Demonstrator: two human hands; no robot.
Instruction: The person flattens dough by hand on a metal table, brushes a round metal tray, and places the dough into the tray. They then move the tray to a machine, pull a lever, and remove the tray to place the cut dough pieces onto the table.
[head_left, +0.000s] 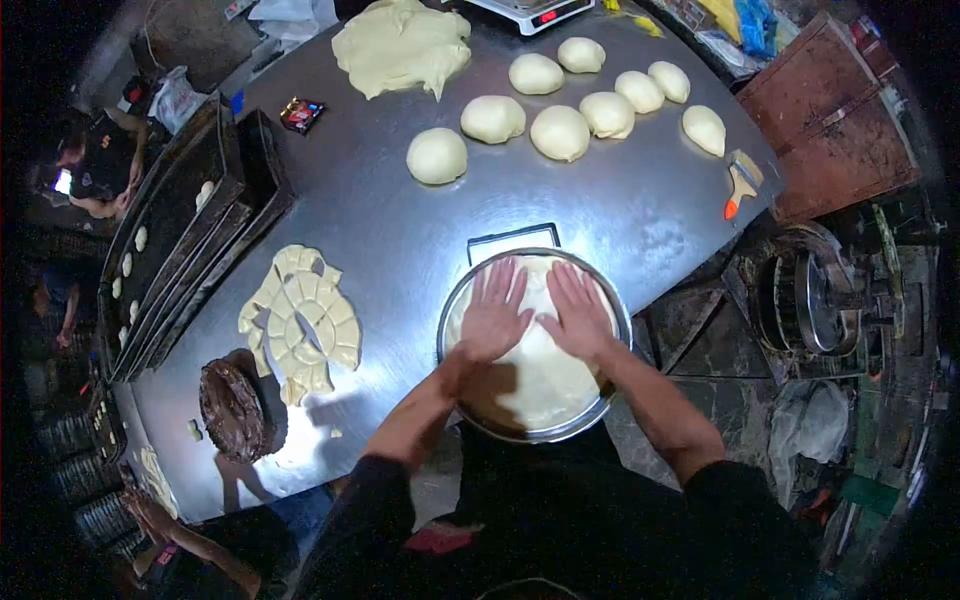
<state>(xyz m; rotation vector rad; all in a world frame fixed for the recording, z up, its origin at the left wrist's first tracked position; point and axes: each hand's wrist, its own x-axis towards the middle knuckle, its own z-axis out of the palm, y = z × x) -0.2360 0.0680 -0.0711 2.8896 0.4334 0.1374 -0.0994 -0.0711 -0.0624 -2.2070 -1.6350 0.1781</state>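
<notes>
Resting the left hand (497, 315) and the right hand (577, 310) flat on pale dough (548, 385) inside a round metal pan (624, 335), over the far half. Stretching all the fingers almost straight, bringing the thumbs nearly together, and gripping nothing; probably laying the palms broad for spreading pressure over soft dough without denting it. Reaching in with both forearms from the near side, likely standing close for leaning weight down through the arms. Appearing to jut the pan slightly past the near edge of the metal table (345, 190), directly in front of the body. Showing a dark-edged rectangular frame (513, 233) just beyond the rim, leaving unclear any support from it.

Containing dough almost wall to wall in the pan. Holding small dough pieces (127, 264) in long dark trays (230, 160) at left, standing close together, perhaps for saving space. Grouping round pans (822, 310) off the table at right, leaving their contents hard to make out.

Spacing nine dough balls (560, 133) across the far right, touching in places, otherwise sitting apart, perhaps against sticking. Spreading a large dough mass (400, 45) far off, left of a scale (530, 14). Showing a cut dough sheet (300, 325) at left, and nearer, a dark brown mass (235, 410).
</notes>
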